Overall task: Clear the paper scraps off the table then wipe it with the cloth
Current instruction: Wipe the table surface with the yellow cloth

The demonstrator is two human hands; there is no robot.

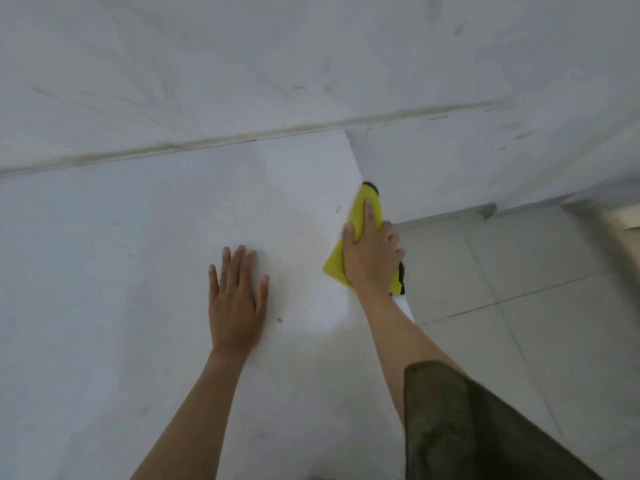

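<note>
A yellow cloth with a black edge lies at the right edge of the white table. My right hand lies on top of the cloth, with some fingers bent over the table's edge. My left hand rests flat on the table top, fingers straight, a little to the left of the cloth. I see no paper scraps, only a few small dark specks on the surface.
The table's far side meets a white wall along a seam. To the right, below the table edge, is a pale tiled floor. A dark green sleeve covers my right upper arm.
</note>
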